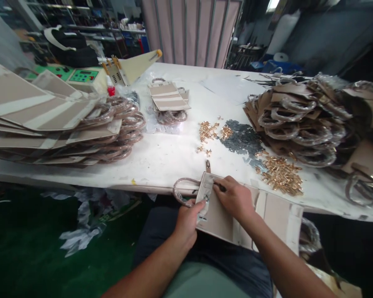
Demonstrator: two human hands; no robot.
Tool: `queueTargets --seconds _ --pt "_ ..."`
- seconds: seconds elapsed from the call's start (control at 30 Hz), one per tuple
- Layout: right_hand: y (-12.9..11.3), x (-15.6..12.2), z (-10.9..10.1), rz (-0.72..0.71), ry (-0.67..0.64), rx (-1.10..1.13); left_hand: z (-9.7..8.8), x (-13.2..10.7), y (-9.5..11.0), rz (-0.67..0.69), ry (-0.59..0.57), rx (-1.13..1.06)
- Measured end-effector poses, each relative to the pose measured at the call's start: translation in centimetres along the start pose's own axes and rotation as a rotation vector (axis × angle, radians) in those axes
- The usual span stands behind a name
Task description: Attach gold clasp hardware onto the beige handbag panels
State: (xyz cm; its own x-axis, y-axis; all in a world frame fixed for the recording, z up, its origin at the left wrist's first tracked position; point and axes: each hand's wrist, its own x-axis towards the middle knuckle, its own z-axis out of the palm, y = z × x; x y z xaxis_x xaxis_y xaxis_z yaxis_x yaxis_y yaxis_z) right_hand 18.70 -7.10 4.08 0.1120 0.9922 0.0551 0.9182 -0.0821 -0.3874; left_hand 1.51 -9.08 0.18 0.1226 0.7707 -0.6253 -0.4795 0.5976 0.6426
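Observation:
A beige bag panel (224, 217) with a plastic-wrapped loop handle (182, 182) lies at the table's front edge, over my lap. My left hand (188, 221) grips the panel's left end, with the thumb on top beside a small metal fitting (206, 198). Above the panel's upper part, my right hand (234, 196) is closed with its fingers pinched round a small dark object (220, 186), whose kind I cannot make out. Just beyond the panel, a small strap with a metal piece (208, 165) sticks out.
Stacked bag panels (49, 116) fill the left side. A smaller stack (169, 97) stands at the back. Gold fittings (281, 176), a second gold heap (207, 130) and dark metal plates (240, 136) lie on the table (161, 159). Wrapped handles (298, 124) pile up at right.

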Motion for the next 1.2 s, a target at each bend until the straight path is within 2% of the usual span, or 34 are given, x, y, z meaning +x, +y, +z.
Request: queueTargets --seconds 0.1,0.17,0.23,0.3,0.33,0.37,0.43,0.5,0.53,0.6,0.97,1.2 --pt "-0.4 -0.1 0.6 0.017 0.012 -0.051 -0.6 -0.1 0.3 -0.025 -0.074 0.031" --pt "-0.4 -0.1 0.5 0.019 0.009 -0.057 -1.8 -0.7 0.9 0.051 -0.084 0.12" --pt "-0.4 0.0 0.3 0.021 -0.002 -0.057 -3.4 -1.6 1.9 0.286 0.035 0.307" --pt "-0.5 0.0 0.1 0.023 -0.017 -0.058 -4.5 -2.4 3.5 0.646 0.207 0.6" --pt "-0.5 0.0 0.0 0.025 -0.024 -0.06 -4.7 -2.7 4.5 0.826 0.234 0.776" --pt "-0.5 0.0 -0.1 0.027 -0.027 -0.062 -4.6 -2.7 5.4 0.982 0.197 0.958" --pt "-0.6 -0.1 -0.1 0.029 -0.022 -0.066 -3.6 -2.2 6.8 1.172 -0.04 1.301" --pt "-0.6 -0.2 0.1 0.028 -0.01 -0.069 -2.1 -0.8 7.7 1.186 -0.305 1.56" --pt "-0.6 -0.3 0.3 0.027 -0.001 -0.07 -1.5 -0.1 8.0 1.166 -0.388 1.651" --pt "-0.4 -0.4 0.7 0.024 0.012 -0.071 -0.5 1.3 8.2 1.129 -0.46 1.768" --pt "-0.6 -0.5 1.6 -0.043 -0.019 -0.099 -0.4 3.1 9.0 1.052 -0.504 1.873" --pt "-0.9 0.1 1.5 -0.049 -0.002 -0.124 -0.2 4.6 9.7 1.079 -0.51 1.89"
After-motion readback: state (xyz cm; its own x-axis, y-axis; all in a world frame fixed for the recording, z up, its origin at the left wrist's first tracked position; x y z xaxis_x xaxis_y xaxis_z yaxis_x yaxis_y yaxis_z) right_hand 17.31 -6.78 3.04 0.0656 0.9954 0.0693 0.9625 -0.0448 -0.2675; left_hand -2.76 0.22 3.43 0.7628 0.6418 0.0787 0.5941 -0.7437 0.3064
